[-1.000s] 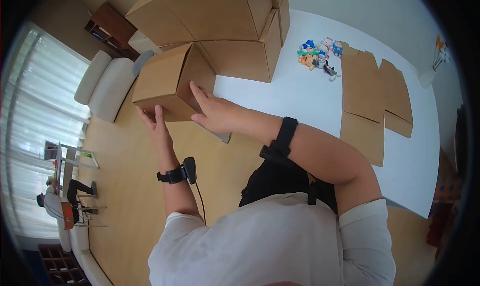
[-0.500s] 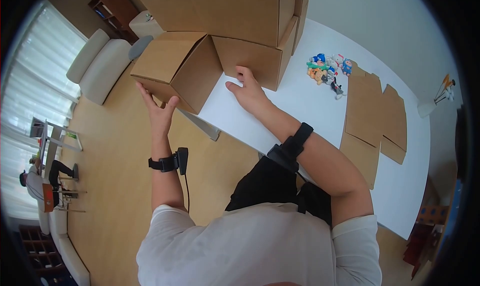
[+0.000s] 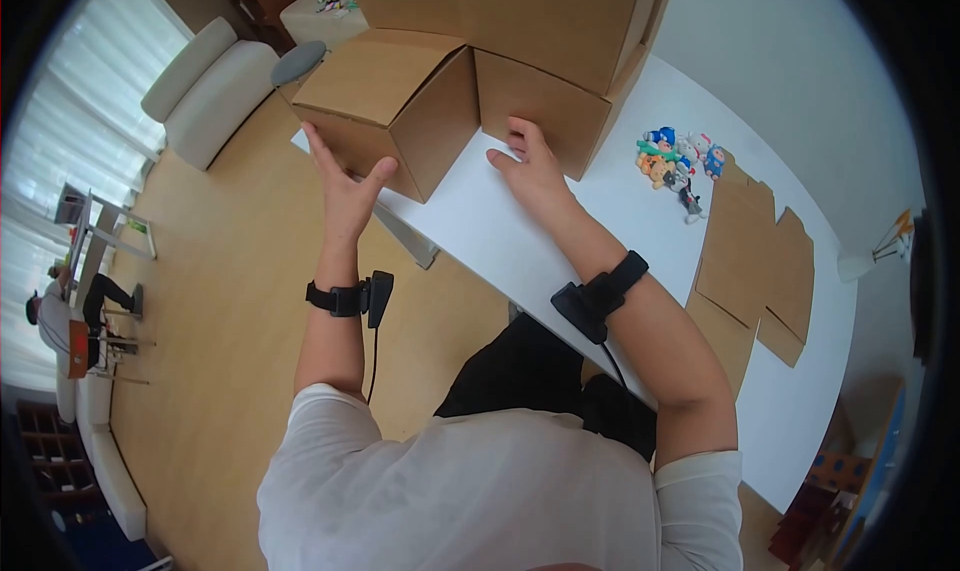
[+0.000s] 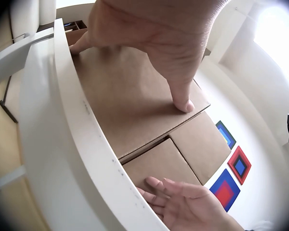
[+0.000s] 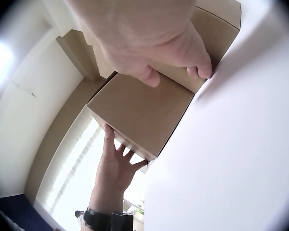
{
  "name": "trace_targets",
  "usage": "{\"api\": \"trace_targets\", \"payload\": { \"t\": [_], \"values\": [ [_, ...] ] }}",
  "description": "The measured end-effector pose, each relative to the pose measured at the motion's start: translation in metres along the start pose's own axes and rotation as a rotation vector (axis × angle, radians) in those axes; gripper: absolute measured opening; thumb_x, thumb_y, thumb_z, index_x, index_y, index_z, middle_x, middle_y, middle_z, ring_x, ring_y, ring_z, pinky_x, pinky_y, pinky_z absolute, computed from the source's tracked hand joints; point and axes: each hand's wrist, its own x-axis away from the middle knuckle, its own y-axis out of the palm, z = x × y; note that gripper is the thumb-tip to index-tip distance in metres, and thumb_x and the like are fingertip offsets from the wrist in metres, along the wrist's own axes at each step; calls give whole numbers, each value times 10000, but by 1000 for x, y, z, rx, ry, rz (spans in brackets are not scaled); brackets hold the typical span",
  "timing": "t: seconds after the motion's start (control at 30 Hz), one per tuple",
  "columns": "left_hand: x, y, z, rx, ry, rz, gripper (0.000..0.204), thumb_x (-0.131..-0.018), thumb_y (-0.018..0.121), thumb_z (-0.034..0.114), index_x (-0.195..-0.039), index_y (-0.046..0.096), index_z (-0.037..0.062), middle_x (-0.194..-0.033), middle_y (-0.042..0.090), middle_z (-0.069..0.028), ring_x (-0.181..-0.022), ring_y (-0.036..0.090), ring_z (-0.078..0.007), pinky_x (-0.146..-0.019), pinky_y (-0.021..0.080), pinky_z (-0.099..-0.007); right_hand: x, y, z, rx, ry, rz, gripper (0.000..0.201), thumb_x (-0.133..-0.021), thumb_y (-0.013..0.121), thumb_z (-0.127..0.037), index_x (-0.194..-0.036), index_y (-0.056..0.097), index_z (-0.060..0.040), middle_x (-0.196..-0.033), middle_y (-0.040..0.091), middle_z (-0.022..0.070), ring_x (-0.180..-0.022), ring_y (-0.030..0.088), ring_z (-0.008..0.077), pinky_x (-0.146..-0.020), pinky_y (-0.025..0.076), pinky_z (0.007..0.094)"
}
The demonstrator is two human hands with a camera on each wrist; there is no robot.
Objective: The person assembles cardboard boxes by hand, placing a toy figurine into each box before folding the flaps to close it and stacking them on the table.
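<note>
A closed cardboard box (image 3: 440, 121) sits at the table's near left end, against the stacked boxes behind it. My left hand (image 3: 350, 201), fingers spread and thumb apart, presses on the front face of that box. In the left wrist view the thumb and a fingertip lie on the cardboard. My right hand (image 3: 545, 186) is at the lower box (image 3: 540, 106) of the stack, its fingers slightly bent and fingertips right at the face, close over the table. Nothing is in its grasp.
The white table (image 3: 465, 206) carries several small toy figures (image 3: 680, 161) and flattened cardboard (image 3: 745, 241) on its right. Tall boxes (image 3: 545, 16) rise at the back. A vase (image 3: 855, 264) stands at the far corner. A seated person (image 3: 55, 311) is across the room at left.
My right hand has left the side of the closed box and moved right to the stacked box's face. My left hand stays on the closed box, which now stands flush with the stack.
</note>
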Motion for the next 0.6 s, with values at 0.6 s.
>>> {"api": "trace_targets", "payload": {
  "t": [0.6],
  "values": [
    [40,35,167,596,199,-351,699,-904,660,212,-1506,352,34,-1582,328,-152,-1496,236,-287,-1201,179,-449,165,-143,-82,258,-73,-697,411,-977,634,-243,-1347,560,-81,-1337,601,107,-1240,563,252,-1005,469,347]
  ]
}}
